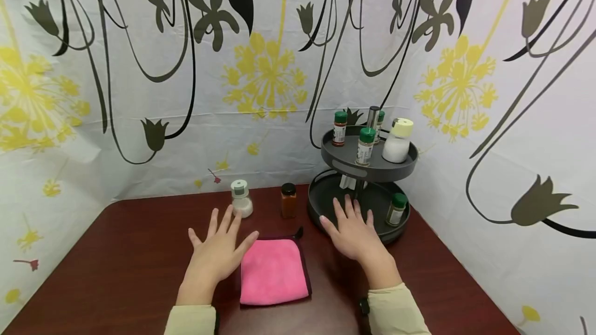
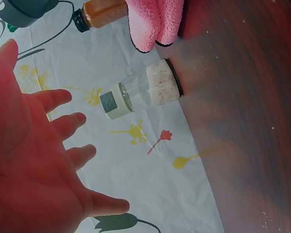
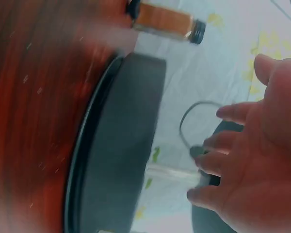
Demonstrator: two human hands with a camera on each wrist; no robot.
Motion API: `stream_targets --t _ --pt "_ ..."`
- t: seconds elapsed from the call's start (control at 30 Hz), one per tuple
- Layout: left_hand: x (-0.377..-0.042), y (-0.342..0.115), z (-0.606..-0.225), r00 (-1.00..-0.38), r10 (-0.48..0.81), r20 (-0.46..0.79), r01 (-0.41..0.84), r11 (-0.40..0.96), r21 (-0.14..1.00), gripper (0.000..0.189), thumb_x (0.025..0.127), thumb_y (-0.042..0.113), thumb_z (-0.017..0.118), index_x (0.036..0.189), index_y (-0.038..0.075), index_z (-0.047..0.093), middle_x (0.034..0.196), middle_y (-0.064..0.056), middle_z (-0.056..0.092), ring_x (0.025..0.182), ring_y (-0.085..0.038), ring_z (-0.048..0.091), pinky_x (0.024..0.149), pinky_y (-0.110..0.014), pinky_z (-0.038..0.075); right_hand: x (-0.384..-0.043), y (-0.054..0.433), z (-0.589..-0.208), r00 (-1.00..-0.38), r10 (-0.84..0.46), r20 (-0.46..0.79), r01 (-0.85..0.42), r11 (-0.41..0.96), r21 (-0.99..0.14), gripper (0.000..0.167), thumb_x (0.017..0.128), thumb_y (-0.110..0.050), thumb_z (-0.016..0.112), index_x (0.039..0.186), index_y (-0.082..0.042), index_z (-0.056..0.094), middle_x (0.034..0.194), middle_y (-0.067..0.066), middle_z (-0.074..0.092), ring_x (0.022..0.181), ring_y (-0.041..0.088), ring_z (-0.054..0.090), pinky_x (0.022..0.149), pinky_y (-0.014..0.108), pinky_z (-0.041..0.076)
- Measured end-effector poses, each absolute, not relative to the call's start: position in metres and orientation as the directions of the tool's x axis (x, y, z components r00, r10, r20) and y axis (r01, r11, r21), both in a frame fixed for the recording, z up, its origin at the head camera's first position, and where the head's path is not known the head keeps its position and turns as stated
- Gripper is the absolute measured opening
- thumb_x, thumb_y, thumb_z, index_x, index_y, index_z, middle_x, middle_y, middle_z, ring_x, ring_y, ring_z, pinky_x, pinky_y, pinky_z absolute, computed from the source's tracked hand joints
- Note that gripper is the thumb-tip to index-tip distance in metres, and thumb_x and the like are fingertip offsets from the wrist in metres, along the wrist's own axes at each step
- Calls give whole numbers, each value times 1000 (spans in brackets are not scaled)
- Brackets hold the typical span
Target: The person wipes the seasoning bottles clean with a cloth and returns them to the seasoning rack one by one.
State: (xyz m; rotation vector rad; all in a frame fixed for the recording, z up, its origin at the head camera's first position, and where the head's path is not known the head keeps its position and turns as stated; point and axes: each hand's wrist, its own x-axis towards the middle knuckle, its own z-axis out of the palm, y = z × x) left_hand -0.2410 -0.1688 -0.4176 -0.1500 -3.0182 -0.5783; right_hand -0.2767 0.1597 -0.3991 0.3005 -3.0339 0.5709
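Observation:
My left hand (image 1: 218,250) is held with fingers spread above the table, holding nothing. Beyond its fingertips stands a clear jar of white grains with a pale cap (image 1: 241,199), also seen in the left wrist view (image 2: 155,87). My right hand (image 1: 355,231), fingers spread too, holds nothing and overlaps the front of the dark two-tier rack (image 1: 326,211) in the head view. Between the hands lies a folded pink cloth (image 1: 274,273) with a dark edge. Behind the cloth stands a black-capped bottle of orange-brown spice (image 1: 288,201).
On the rack's upper tier stand several green-capped spice bottles (image 1: 365,147) and a white jar with a yellow cap (image 1: 398,141). A green-capped bottle (image 1: 397,210) sits on the lower tier. Patterned sheeting (image 1: 270,159) borders the dark red table (image 1: 153,242) behind and at the right.

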Motion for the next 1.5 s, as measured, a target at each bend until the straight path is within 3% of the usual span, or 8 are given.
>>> stream_targets --t 0.13,0.27,0.43,0.5,0.6,0.7,1.07,1.5 --pt "-241 -166 -419 -994 88 65 106 924 367 98 97 89 23 172 25 16 182 -6 4 167 -41 -7 113 -91 -7 -275 143 -396 -973 -227 52 -228 891 -392 78 108 -56 52 166 -7 35 172 25 31 160 45 31 129 67 24" --pt "-240 -163 -420 -994 95 53 108 924 367 99 96 91 19 172 28 15 182 -6 6 168 -41 -3 115 -90 -3 -274 128 -397 -967 -255 -9 -226 873 -432 73 106 -54 59 159 -6 48 162 19 51 150 38 51 122 59 42" --pt "-237 -160 -420 -995 102 20 102 928 360 90 102 82 30 170 24 26 180 -11 19 166 -45 14 118 -87 10 -271 112 -407 -953 -283 -111 -207 871 -446 62 103 -48 67 142 0 63 134 19 71 121 30 70 105 54 56" --pt "-235 -159 -420 -994 106 5 101 928 358 84 105 75 37 168 21 33 177 -14 27 163 -47 22 118 -85 17 -269 105 -409 -945 -280 -166 -182 878 -443 55 101 -46 69 130 1 69 115 16 75 101 26 71 92 49 59" --pt "-231 -156 -420 -993 114 -12 101 926 363 77 107 67 44 166 17 40 173 -18 35 159 -48 31 117 -82 26 -267 97 -412 -937 -264 -229 -140 884 -446 46 100 -43 72 111 1 74 91 11 70 80 22 63 74 42 54" --pt "-229 -154 -421 -993 116 -15 102 925 365 74 108 65 45 165 17 42 171 -18 38 157 -48 34 116 -80 30 -265 89 -414 -934 -241 -265 -92 876 -473 41 99 -41 73 101 0 73 82 10 66 69 22 61 64 39 50" --pt "-229 -156 -419 -993 118 15 116 930 348 72 107 61 49 161 13 47 169 -20 41 155 -48 37 115 -78 34 -265 78 -424 -953 -181 -244 -13 826 -564 29 90 -22 83 96 1 68 79 13 65 60 24 66 53 38 57" --pt "-235 -161 -418 -993 116 14 114 929 351 73 108 60 49 162 12 45 169 -22 39 157 -49 33 117 -78 33 -273 77 -432 -947 -151 -284 80 746 -662 34 84 -14 84 104 4 64 90 16 65 66 26 66 59 38 59"
